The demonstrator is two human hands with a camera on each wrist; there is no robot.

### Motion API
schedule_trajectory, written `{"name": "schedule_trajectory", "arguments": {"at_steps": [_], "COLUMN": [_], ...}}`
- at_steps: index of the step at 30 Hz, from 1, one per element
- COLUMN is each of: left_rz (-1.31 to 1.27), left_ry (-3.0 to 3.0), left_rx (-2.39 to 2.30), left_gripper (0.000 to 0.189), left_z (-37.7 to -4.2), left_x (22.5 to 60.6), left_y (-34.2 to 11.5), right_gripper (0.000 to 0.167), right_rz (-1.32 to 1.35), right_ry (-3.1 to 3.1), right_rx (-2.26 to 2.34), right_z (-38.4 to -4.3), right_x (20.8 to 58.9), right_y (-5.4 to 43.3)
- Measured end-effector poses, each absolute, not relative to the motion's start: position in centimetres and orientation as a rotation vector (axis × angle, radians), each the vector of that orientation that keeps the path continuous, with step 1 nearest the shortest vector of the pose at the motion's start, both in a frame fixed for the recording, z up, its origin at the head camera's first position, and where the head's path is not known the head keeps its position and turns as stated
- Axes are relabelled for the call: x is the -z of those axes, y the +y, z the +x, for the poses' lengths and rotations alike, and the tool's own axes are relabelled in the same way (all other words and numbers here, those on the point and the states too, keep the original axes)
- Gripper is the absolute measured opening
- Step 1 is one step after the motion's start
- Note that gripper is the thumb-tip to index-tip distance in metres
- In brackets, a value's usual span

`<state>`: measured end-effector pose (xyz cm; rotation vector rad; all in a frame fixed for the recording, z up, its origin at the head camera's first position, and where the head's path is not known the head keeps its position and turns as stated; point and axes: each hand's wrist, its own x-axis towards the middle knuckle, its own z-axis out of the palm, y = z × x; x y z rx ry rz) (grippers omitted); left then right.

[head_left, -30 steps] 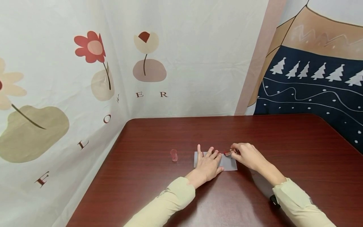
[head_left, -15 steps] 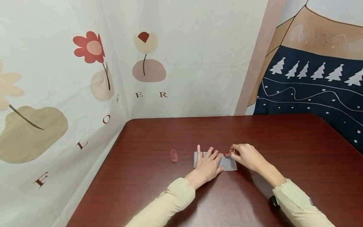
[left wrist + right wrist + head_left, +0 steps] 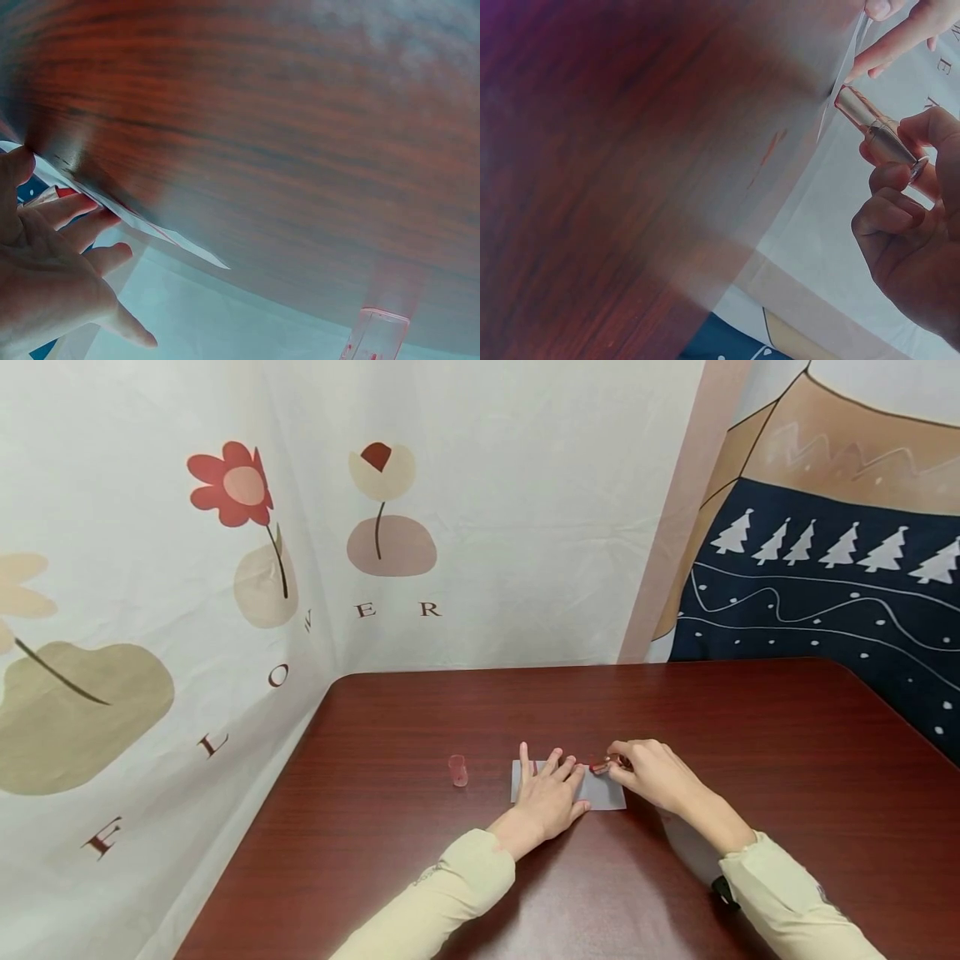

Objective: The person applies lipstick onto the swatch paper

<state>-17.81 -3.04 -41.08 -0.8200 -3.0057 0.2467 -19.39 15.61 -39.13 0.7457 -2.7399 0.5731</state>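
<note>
Nothing moved on dark wooden table [image 3: 675, 710], curtained walls [image 3: 487, 527].

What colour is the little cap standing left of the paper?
Translucent pinkish red cap, clearest in the head view.

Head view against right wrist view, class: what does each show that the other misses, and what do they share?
Only the head view shows the left hand lying flat on the paper sheet, the small pink cap standing apart to its left, and the printed backdrops. Only the right wrist view shows the lipstick tube's metallic casing up close. Both show the right hand pinching the lipstick at the paper's edge on the wooden table.
</note>
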Motion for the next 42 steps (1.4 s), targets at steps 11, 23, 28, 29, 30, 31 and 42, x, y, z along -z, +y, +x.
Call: {"name": "schedule_trajectory", "arguments": {"at_steps": [11,23,28,29,30,31,42], "left_rz": [-0.808,-0.804,-0.807,-0.808,-0.810,-0.812,-0.809], "left_ry": [-2.982,-2.991,-2.980,-2.976,-2.973,-2.970,-2.975], "left_rx": [-0.243,-0.251,-0.257,-0.258,-0.258,-0.257,-0.294], "left_gripper": [0.056,0.056,0.056,0.056,0.056,0.056,0.056], "left_z": [-17.65,-17.67,-17.59,-17.58,-17.56,-17.55,-17.59], "left_x": [41.19,41.34,41.30,41.29,41.27,41.26,41.35], "left_y": [-3.15,-3.07,-3.02,-3.01,-3.01,-3.01,-2.96], "right_gripper": [0.011,0.009,0.008,0.009,0.009,0.008,0.010], "right_rz": [0.750,0.755,0.747,0.746,0.746,0.745,0.739], "right_ry": [-2.732,-2.744,-2.744,-2.744,-2.745,-2.746,-2.760], "right_rx": [-0.574,-0.591,-0.588,-0.588,-0.587,-0.587,-0.589], "right_z": [-19.21,-19.10,-19.07,-19.07,-19.06,-19.07,-18.78], "right_x": [39.12,39.30,39.31,39.31,39.31,39.31,39.24], "right_y": [15.54,15.68,15.75,15.75,15.75,15.75,15.63]}}
